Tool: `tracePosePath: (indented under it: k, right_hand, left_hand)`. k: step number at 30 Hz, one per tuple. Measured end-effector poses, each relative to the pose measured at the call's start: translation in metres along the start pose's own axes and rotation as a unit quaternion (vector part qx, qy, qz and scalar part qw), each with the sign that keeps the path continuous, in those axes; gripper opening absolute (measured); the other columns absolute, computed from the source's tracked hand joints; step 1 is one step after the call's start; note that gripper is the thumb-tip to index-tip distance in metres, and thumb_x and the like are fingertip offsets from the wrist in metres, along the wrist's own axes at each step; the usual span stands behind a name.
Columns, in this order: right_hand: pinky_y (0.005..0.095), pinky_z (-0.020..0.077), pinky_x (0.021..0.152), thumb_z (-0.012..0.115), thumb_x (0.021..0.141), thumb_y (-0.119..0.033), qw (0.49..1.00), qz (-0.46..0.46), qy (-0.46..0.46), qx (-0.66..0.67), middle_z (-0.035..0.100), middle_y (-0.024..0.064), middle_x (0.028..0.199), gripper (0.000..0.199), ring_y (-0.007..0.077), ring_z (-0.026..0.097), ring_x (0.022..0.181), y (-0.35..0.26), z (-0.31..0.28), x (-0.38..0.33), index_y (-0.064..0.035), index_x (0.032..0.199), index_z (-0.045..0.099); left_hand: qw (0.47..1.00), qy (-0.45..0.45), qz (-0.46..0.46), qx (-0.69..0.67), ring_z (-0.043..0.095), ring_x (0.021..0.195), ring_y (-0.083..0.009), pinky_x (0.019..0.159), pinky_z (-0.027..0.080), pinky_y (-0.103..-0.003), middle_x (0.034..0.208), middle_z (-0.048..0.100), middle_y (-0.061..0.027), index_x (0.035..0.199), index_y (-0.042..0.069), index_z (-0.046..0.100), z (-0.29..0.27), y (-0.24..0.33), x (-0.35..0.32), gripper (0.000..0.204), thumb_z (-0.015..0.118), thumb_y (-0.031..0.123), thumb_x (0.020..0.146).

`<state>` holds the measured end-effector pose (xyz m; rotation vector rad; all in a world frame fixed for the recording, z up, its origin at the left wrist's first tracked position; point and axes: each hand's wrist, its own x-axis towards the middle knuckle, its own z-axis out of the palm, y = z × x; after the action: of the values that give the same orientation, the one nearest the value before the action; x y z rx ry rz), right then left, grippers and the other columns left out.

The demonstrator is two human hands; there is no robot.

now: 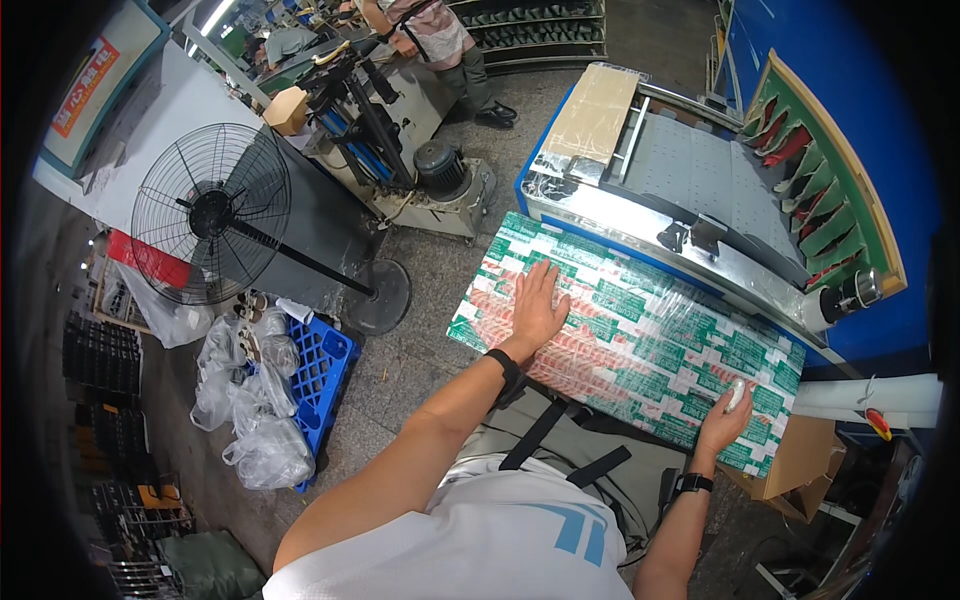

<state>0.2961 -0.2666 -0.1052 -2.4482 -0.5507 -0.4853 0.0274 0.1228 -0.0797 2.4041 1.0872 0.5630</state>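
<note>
Green-and-white patterned tabletop [650, 345] at centre right of frame, left hand [535, 312] laid on its left part, fingers extended, thumb apart, right hand [722, 424] at its lower right, small white item [738, 394] at the fingers, pinch cannot be confirmed.

- Whitish item [738, 393] at right hand [721, 428]: too small to be identified.
- Distant person [440, 35]: cut off by upper edge.
- Blue pallet [327, 372]: partly covered by bags [268, 455].

I see grey floor [388, 395], a shelf rack [540, 38] near its far edge, a blue wall [872, 125] at its right edge. A tube light [216, 15] glows far left.
</note>
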Motion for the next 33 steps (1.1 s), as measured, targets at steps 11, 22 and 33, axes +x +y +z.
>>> tracePosePath:
  k: [11,22,33]
  right_hand:
    - [0.0552,0.0506,0.106,0.064,0.11,-0.023,1.0,0.012,-0.012,0.014,0.069,0.0258,0.138,0.042,0.047,0.065,0.125,-0.01,-0.005,0.001,0.0052,0.141,0.065]
    - [0.0543,0.049,0.11,0.06,0.114,-0.029,0.994,0.021,0.052,0.099,0.068,0.0228,0.145,0.047,0.045,0.064,0.129,-0.008,0.002,0.0,0.0,0.151,0.062]
    - [0.056,0.038,0.123,0.072,0.102,-0.004,0.963,-0.187,0.145,0.128,0.077,0.007,0.12,0.016,0.038,0.061,0.137,-0.139,-0.102,0.067,-0.0065,0.117,0.076]
  left_hand:
    - [0.999,0.039,0.024,0.003,0.036,0.161,-0.0457,0.134,0.022,-0.062,0.172,0.043,-0.0251,0.159,0.0,0.051,0.003,-0.004,-0.001,0.068,0.068,0.033,0.102]
    - [0.999,0.04,0.017,-0.005,0.035,0.162,-0.0452,0.135,0.02,-0.061,0.172,0.043,-0.0244,0.159,0.0,0.052,0.003,-0.001,0.0,0.068,0.068,0.033,0.102]
    - [0.999,0.029,0.024,0.004,0.032,0.163,-0.045,0.135,0.017,-0.062,0.172,0.041,-0.026,0.159,-0.001,0.051,0.004,-0.002,-0.005,0.068,0.064,0.033,0.102]
